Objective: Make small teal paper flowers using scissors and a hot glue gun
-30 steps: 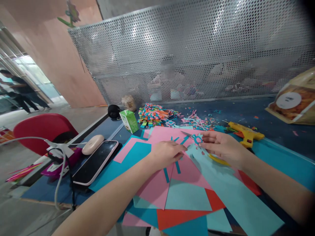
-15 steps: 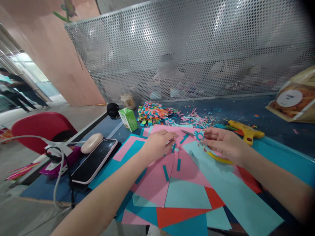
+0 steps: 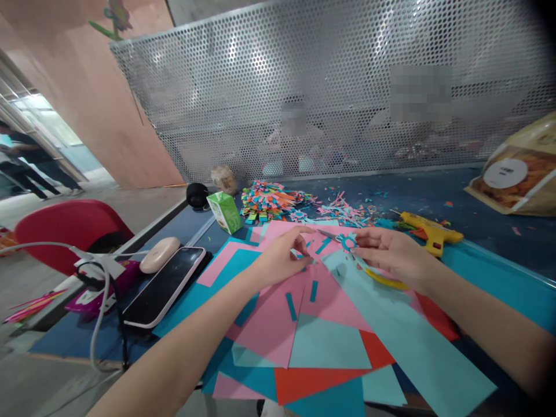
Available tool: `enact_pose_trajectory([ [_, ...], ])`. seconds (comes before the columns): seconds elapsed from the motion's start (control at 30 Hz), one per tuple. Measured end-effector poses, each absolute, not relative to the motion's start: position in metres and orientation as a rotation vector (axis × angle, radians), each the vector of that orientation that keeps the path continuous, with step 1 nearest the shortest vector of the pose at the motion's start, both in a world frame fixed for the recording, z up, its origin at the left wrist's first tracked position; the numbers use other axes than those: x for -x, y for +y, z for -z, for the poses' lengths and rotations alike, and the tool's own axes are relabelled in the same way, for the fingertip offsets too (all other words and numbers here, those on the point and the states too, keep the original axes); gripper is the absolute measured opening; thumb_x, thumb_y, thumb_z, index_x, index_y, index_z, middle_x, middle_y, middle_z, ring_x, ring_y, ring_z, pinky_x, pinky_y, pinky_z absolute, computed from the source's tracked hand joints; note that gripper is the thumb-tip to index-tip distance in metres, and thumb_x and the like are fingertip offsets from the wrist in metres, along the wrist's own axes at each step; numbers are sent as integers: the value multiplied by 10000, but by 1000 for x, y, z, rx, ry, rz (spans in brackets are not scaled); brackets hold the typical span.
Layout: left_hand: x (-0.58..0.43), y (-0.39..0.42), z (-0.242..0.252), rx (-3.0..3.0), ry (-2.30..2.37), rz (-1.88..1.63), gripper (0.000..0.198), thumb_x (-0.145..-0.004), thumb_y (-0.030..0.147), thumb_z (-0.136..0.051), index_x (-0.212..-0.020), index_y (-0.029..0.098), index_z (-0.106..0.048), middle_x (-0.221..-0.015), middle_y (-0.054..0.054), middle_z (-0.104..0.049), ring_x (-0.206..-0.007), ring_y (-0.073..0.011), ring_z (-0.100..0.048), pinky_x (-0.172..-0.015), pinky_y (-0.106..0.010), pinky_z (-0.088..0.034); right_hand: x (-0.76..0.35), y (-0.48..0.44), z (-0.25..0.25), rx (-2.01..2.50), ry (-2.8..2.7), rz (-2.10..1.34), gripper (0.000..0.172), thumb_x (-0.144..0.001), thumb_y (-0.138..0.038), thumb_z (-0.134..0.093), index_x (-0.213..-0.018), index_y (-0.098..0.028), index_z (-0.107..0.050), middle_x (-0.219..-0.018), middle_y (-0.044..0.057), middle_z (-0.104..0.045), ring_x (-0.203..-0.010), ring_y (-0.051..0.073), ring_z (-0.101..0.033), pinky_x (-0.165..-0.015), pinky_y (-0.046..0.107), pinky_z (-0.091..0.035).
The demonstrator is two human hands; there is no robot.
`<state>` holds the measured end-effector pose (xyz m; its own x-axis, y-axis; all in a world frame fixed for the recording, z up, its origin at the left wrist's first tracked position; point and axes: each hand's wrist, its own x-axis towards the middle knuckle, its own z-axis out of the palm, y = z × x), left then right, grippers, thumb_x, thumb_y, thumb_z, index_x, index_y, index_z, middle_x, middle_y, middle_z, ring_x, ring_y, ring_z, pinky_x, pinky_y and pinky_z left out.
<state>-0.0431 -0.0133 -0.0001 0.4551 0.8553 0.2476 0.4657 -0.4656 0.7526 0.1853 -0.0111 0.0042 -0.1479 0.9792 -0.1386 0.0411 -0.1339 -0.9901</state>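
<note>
Over the bench (image 3: 425, 188), the nearly closed fingers of the right hand (image 3: 393, 255) pinch a small blue paper flower (image 3: 344, 238), partly covering the scissors (image 3: 386, 281), while the left hand (image 3: 282, 258) curves half-parted over pink paper (image 3: 332, 298), its inner fingers partly hidden.

Two hands show mid-frame, one left hand (image 3: 284, 255) and one right hand (image 3: 393, 255), with one paper flower (image 3: 347, 242) at the right's fingertips and one pair of scissors (image 3: 384, 280). The right half has one glue gun (image 3: 432, 231) and one bag (image 3: 516, 168); the left, one phone (image 3: 165, 289), one carton (image 3: 225, 212), one chair (image 3: 73, 231).
</note>
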Motion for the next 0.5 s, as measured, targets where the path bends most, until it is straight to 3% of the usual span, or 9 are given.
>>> enact_pose_trajectory([
  [0.13, 43, -11, 1, -2139, 1091, -820, 526, -749, 155, -526, -1261, 195, -413, -916, -39, -573, -708, -97, -566, -559, -195, -453, -186, -11, -1, 1218, -1407, -1403, 382, -530, -340, -773, -841, -185, -613, -773, 31, -655, -699, 164, -629, -635, 283, -508],
  [0.3, 42, -10, 0, -2260, 1152, -859, 309, -738, 188, -584, -1045, 158, -601, -927, -60, -643, -762, -119, -582, -618, -209, -459, -184, -14, 4, 1122, -1566, -1387, 353, -588, -356, -754, -858, -189, -600, -838, 33, -674, -809, 161, -634, -771, 286, -487],
  [0.5, 40, -14, -8, -2205, 1104, -934, 222, -743, 106, -523, -914, 156, -656, -900, -61, -687, -829, -143, -607, -689, -229, -461, -178, -22, 2, 975, -1784, -1387, 322, -651, -389, -709, -888, -194, -610, -912, 64, -674, -840, 191, -634, -761, 312, -501],
])
